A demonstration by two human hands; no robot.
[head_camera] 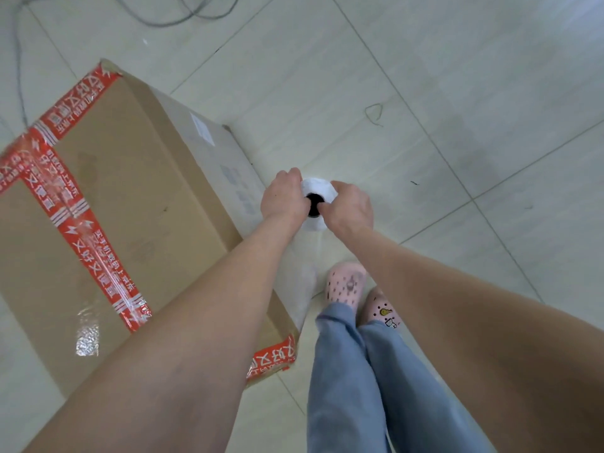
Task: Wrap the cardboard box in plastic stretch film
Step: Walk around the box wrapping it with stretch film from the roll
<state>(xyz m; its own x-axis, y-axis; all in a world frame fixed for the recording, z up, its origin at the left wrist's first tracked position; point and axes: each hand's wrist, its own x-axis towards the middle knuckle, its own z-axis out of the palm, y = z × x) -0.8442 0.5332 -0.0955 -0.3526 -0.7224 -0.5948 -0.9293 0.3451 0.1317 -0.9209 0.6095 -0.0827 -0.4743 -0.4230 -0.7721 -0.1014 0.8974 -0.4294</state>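
A big brown cardboard box point(130, 197) with red printed tape stands on the tiled floor at the left. Clear film lies shiny over its top and hazy over its right side. I hold a white roll of stretch film point(316, 188) upright just to the right of the box, seen from its dark core end. My left hand point(285, 197) grips the roll's left side, thumb at the core. My right hand point(349, 207) grips its right side, one finger at the core. A sheet of film point(304, 276) runs from the roll back to the box's near right corner.
My feet in pink perforated clogs point(347, 283) and blue trousers stand right of the box's near corner. A grey cable point(183, 21) loops on the floor at the top left. A small string loop point(374, 113) lies on the tiles beyond the roll.
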